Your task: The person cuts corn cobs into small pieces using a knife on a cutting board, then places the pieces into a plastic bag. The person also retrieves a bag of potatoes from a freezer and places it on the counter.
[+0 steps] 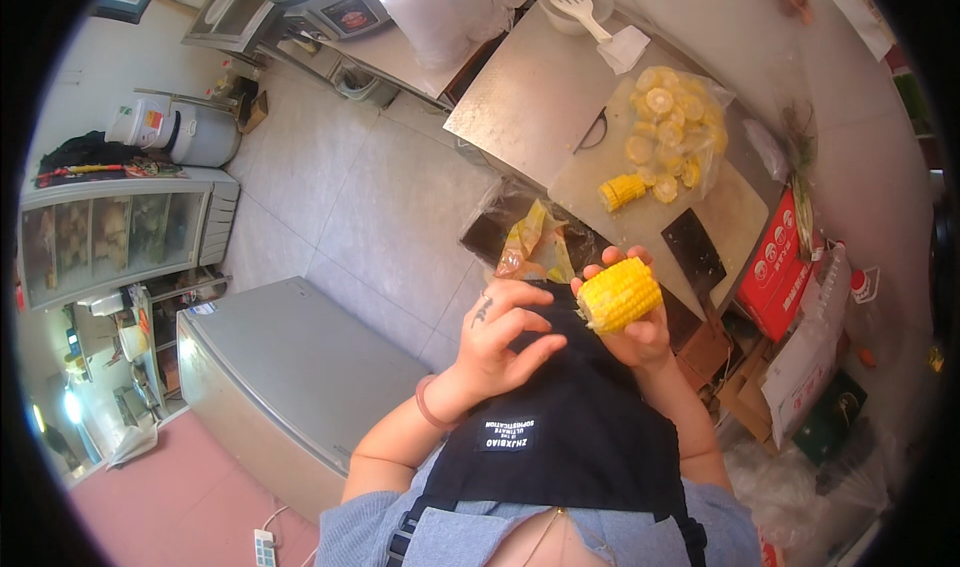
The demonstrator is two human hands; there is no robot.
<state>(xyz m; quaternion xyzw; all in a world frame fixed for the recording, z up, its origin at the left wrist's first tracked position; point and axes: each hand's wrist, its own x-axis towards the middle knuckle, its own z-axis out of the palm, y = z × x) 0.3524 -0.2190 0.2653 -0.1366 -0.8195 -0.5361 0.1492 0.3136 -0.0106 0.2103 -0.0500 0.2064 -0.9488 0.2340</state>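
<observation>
In my right hand [646, 334] is a thick piece of yellow corn cob [621, 294], held up in front of my black apron [570, 432]. Thumb and fingers wrap around its sides. Just left of it, my left hand [510, 330] has its fingers apart and holds nothing. Beyond the hands, a pale cutting board [592, 184] carries another short cob piece [622, 192]. A clear plastic bag [716, 101] full of cut corn rounds [660, 101] rests on the board's far part. Closer to me lies a dark-bladed cleaver [694, 246], its handle towards me.
Below the counter edge stands a lined waste bin [480, 229] with plastic wrappers inside. A steel worktop [517, 94] bears a plastic bowl [559, 15] and a white fork [581, 13]. At right is a red box [772, 267]; at left, a grey chest freezer [300, 364].
</observation>
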